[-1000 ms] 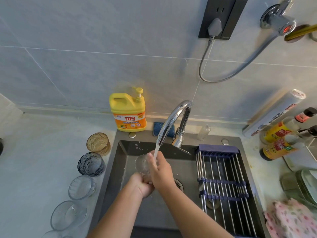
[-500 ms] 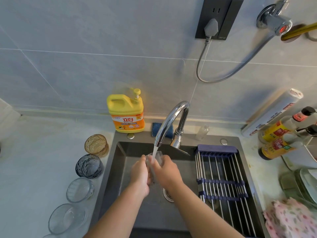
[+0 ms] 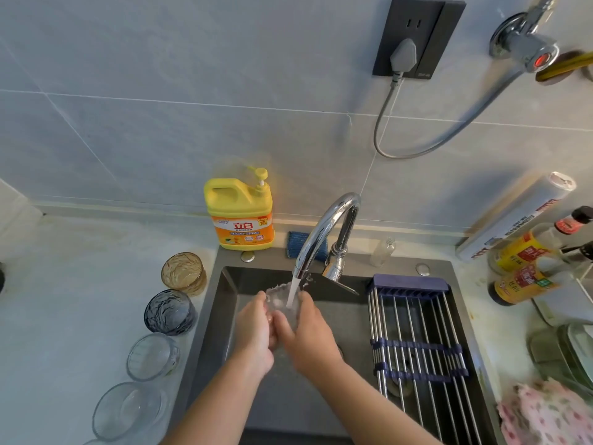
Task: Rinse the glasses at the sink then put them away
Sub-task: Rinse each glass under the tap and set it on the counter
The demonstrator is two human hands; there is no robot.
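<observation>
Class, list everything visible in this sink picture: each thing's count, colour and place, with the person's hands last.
sink: 1, dark grey, centre
tap: 1, chrome, behind sink, running
held glass: 1, clear, under tap's stream
amber glass: 1, amber, counter left of sink, rearmost
blue-grey glass: 1, blue-grey, next in row
clear glasses: 2, clear, nearer in row
detergent bottle: 1, yellow-orange, behind sink's left corner
sponge: 1, blue, behind tap
drying rack: 1, steel and blue, over sink's right side
sauce bottles: 2, yellow-red labels, right counter
cloth: 1, pink patterned, lower right
socket: 1, dark, wall
left hand: 1, grips held glass
right hand: 1, grips held glass
</observation>
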